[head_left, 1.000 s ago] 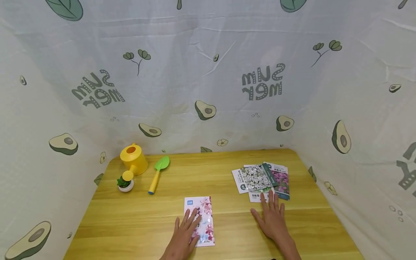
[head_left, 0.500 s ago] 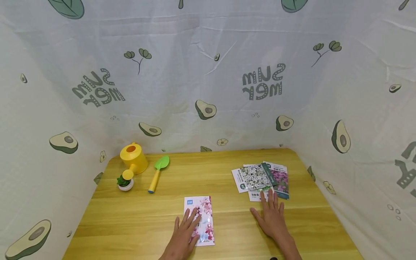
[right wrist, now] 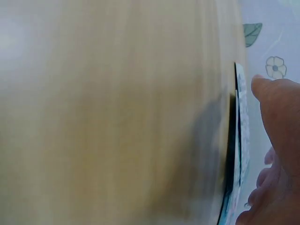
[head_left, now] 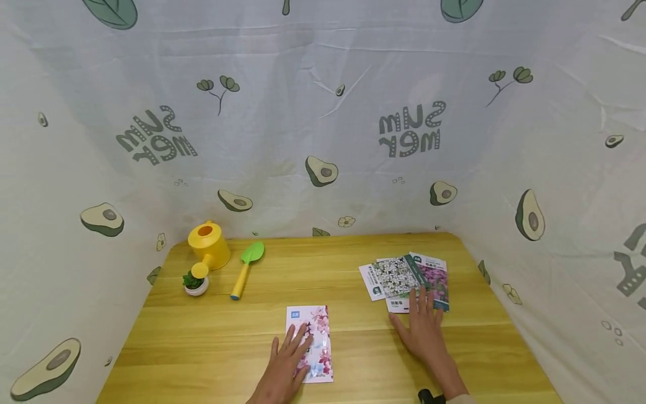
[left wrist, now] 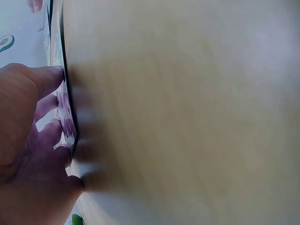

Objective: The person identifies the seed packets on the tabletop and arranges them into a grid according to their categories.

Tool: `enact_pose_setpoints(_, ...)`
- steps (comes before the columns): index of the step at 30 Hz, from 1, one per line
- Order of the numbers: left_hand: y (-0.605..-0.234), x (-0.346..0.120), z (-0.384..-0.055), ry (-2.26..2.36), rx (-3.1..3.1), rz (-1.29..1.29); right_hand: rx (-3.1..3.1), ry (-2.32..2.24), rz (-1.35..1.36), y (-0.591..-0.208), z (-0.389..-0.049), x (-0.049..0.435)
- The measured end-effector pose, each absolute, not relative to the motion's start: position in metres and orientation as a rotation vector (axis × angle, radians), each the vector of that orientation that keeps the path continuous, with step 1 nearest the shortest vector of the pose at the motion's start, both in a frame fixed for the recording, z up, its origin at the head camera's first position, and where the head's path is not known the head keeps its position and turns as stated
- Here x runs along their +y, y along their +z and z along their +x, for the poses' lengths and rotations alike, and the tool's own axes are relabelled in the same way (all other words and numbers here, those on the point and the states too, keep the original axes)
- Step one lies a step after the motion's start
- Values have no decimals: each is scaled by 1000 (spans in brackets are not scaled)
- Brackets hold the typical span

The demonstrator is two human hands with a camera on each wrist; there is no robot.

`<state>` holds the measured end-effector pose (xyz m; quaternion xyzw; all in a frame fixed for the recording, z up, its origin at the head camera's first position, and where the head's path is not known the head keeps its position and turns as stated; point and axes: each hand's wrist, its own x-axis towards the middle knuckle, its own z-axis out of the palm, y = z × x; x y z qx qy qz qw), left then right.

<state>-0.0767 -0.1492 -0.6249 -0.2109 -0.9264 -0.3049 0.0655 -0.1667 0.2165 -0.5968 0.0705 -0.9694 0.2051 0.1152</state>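
My left hand (head_left: pixel 282 362) rests on a white packet with pink blossoms (head_left: pixel 320 321), its fingers spread. In the left wrist view, the thumb and fingertips of that hand (left wrist: pixel 30 140) meet the packet edge (left wrist: pixel 67 110). To the right, a fan of seed packets lies overlapped: one with white flowers (head_left: pixel 395 276) on top, one with purple flowers (head_left: pixel 438 279) behind, and a mostly covered one with green (head_left: pixel 397 304) below. Over their near edge reaches my right hand (head_left: pixel 426 336), fingers extended. Whether its fingertips touch them cannot be told; the right wrist view shows the packets (right wrist: pixel 241 117) beside that hand.
At the back left of the wooden table (head_left: pixel 212 348) stand a yellow watering can (head_left: pixel 212 249) and a small potted plant (head_left: pixel 195 285). A green and yellow toy trowel (head_left: pixel 243 275) lies beside them. Printed cloth (head_left: pixel 277 112) hangs around the back and sides.
My right hand has moved slightly forward, its fingers now farther over the stacked packets. A dark wristband and sleeve edge have come into view. My left hand stays on the blossom packet.
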Motion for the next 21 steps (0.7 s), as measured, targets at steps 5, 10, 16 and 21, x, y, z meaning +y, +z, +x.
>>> enact_pose_setpoints(5, -632, -147, -78, -905, -2789, -623, -2948, 604, 108, -578, -180, 210)
enact_pose_setpoints(10, -636, -147, -79, -830, -2842, -587, -3024, 631, 51, -573, -199, 201)
enact_pose_setpoints(16, -620, -149, -77, -898, -2900, -598, -3035, 618, 27, -569, -216, 191)
enact_pose_setpoints(21, -615, -150, -74, -872, -2870, -634, -3061, 598, -28, -568, -219, 186)
